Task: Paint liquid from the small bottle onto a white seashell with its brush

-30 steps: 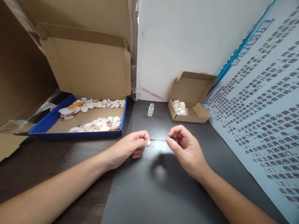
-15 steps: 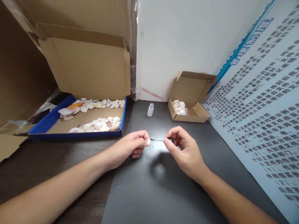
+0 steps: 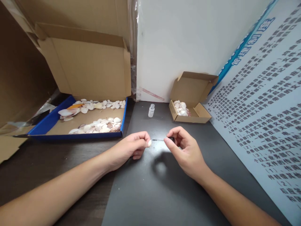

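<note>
Left hand (image 3: 131, 147) curled shut, pinches small pale shell (image 3: 149, 143) at fingertips, low over dark mat (image 3: 162, 188). Right hand (image 3: 185, 150) pinches thin brush (image 3: 161, 140) by black cap end, brush lies level, tip points at shell, very near it, touching or not cannot tell. Small clear bottle (image 3: 151, 110) stands upright behind hands, near white wall. Small cardboard box (image 3: 191, 108) with shells sits right of bottle. Big blue tray (image 3: 47, 124) with many shells sits far left. Printed poster (image 3: 265, 116) leans at right.
</note>
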Demonstrator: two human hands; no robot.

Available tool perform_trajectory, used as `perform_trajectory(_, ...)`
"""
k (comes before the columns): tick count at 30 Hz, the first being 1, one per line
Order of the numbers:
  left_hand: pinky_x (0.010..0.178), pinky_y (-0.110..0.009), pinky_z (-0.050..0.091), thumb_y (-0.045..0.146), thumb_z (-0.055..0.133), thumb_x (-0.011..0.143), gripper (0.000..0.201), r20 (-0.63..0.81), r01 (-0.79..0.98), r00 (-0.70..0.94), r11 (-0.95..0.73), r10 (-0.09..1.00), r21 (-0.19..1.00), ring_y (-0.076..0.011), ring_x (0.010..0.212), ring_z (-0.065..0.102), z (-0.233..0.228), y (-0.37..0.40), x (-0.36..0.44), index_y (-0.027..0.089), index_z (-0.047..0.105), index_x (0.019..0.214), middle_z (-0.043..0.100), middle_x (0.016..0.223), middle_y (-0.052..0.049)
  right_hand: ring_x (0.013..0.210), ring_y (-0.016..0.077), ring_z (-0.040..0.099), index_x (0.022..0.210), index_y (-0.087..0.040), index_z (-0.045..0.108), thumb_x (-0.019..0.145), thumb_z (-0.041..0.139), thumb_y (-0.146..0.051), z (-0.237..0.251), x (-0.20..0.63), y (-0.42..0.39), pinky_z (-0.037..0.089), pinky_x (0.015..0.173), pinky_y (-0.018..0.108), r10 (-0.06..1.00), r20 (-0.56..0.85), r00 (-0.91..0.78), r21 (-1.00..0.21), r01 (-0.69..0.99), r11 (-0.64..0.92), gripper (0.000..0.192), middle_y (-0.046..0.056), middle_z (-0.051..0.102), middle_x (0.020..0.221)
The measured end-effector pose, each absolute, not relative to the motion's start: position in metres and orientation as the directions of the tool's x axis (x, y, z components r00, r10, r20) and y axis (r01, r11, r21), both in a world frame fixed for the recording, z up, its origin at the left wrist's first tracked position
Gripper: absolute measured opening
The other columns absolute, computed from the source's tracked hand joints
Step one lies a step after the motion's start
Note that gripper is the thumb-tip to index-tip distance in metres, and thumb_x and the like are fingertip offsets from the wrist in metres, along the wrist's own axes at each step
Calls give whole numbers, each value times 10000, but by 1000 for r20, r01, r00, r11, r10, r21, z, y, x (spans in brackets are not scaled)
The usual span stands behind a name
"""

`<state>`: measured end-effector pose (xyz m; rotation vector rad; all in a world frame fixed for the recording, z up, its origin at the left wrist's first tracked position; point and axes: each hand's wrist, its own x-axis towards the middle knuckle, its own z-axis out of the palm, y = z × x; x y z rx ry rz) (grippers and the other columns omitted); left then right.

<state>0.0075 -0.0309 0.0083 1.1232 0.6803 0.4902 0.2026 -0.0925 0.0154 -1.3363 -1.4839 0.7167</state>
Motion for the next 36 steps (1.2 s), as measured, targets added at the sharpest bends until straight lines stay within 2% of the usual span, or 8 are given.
perform_trajectory(6, 479, -203, 197, 239, 606, 776, 141, -263, -32, 690, 391, 675, 920, -71, 504, 221, 10, -32, 9, 197, 471, 764, 289, 582, 88, 572, 119, 416, 860, -225, 539, 883, 604, -305, 15, 203, -93, 354, 520, 249, 959, 283, 24, -925, 273, 266, 106, -45, 463, 679)
perform_trajectory(11, 480, -203, 196, 258, 611, 780, 158, -269, -25, 686, 392, 676, 920, -69, 510, 215, 12, -32, 10, 193, 467, 767, 291, 583, 89, 577, 119, 386, 871, -222, 538, 876, 632, -287, 14, 202, -93, 348, 531, 251, 964, 265, 39, -898, 375, 231, 114, -59, 406, 659)
perform_trajectory(16, 479, -205, 196, 224, 593, 764, 126, -264, -34, 690, 394, 674, 918, -70, 508, 219, 11, -32, 9, 195, 472, 782, 295, 584, 90, 555, 116, 397, 881, -227, 525, 921, 556, -316, 15, 204, -94, 337, 517, 255, 966, 258, -18, -924, 288, 253, 102, -55, 433, 661)
perform_trajectory(22, 482, -208, 206, 307, 645, 810, 190, -231, -34, 703, 357, 672, 933, -74, 516, 225, 8, -31, 7, 194, 493, 799, 299, 595, 89, 567, 129, 408, 878, -231, 536, 876, 612, -282, 14, 203, -95, 369, 523, 258, 960, 281, 17, -871, 425, 247, 91, -56, 410, 641)
perform_trajectory(36, 460, -216, 188, 390, 670, 842, 261, -205, 14, 703, 275, 681, 961, -54, 483, 234, 6, -31, 9, 196, 496, 848, 329, 587, 103, 561, 114, 407, 883, -230, 532, 911, 579, -282, 15, 205, -95, 347, 514, 251, 948, 315, 29, -899, 331, 289, 75, -54, 456, 669)
